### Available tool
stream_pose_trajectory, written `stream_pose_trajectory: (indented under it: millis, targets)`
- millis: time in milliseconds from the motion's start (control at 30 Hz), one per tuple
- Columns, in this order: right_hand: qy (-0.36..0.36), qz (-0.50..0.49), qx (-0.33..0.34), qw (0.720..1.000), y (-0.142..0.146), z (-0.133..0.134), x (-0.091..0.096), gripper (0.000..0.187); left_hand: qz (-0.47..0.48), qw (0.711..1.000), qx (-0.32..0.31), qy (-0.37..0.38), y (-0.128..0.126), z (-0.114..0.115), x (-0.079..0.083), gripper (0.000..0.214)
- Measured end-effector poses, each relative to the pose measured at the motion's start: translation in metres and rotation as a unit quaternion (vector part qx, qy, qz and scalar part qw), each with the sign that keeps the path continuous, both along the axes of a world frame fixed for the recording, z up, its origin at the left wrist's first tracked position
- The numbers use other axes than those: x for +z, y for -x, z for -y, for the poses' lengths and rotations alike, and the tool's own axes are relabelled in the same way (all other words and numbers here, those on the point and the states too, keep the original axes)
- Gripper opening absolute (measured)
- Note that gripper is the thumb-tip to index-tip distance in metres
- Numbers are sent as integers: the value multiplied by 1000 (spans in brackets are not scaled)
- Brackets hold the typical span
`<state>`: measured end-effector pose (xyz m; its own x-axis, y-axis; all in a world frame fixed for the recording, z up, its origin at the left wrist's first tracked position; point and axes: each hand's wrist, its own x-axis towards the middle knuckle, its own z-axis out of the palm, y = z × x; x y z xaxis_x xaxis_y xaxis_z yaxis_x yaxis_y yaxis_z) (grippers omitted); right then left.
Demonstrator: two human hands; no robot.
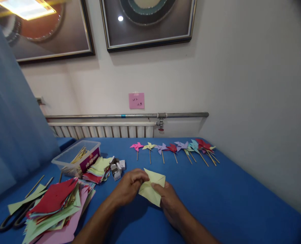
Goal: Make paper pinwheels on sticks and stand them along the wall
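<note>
Pale yellow paper square (150,195), part-folded, low over the blue table (216,196), pinched by left hand (128,186) and right hand (169,201); risk: uneven finger pressure likely skews or tears a crease.

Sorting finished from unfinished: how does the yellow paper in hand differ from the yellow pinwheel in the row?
The yellow paper is held by the left hand and right hand; the yellow pinwheel lies untouched on the table. The pinwheel has a stick; the paper has none. Both are yellow.
</note>
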<state>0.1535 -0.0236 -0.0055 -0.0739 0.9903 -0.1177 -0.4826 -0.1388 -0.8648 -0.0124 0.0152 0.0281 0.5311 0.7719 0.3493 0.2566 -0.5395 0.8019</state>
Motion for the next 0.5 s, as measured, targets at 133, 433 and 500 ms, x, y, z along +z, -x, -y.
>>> stream_pose_trajectory:
  millis: [133,433,500]
  targets:
    - [7,10,-2,1000,-1,2,1,41,16,999,-27,44,8,0,7,35]
    - [19,40,-14,999,-1,-3,-4,36,-74,995,-49,56,14,9,14,49]
    - [18,36,-18,999,-2,-3,-5,35,-91,994,-36,50,13,8,12,49]
